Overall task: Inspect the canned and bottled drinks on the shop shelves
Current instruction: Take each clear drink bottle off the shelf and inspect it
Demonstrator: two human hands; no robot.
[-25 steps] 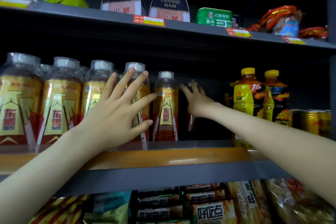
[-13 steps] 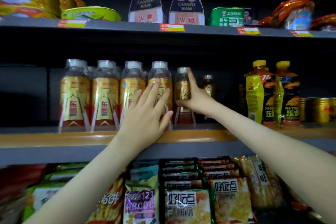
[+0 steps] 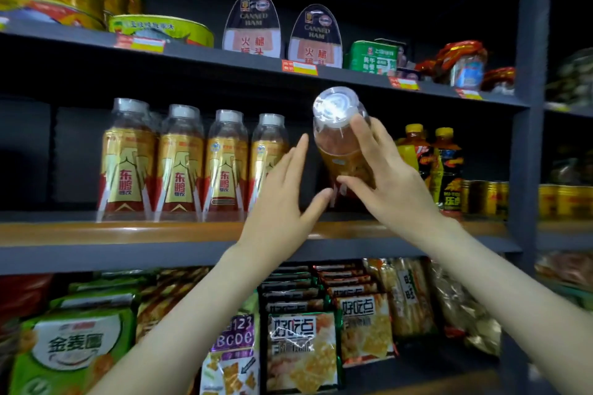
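One bottle [image 3: 345, 151] is out of line, tipped so its clear cap [image 3: 335, 106] faces the camera. The right hand [image 3: 394, 183] grips it, thumb curled across the lower label [image 3: 348, 167] and fingers wrapped round the far side up toward the shoulder. The left hand [image 3: 282, 199] is spread flat with straight fingers just left of the bottle and holds nothing. Its thumb tip reaches toward the bottle's foot; whether it touches I cannot tell. Whether the foot rests on the shelf [image 3: 128, 231] is hidden too.

To inspect well, I judge the left hand should go under the base and take some weight. The right could then loosen and roll the bottle, bringing the label and any date print round. Tilt slowly, and check the cap while it faces this way. Keep the left hand clear of the four bottles [image 3: 179, 163] standing just to its left, which a careless sweep could topple. Right of the right hand stand yellow-capped bottles [image 3: 446, 163], with cans [image 3: 487, 199] beyond, so that side needs care as well.

Both hands are raised up and forward from below, backs toward the camera, converging on the bottle.
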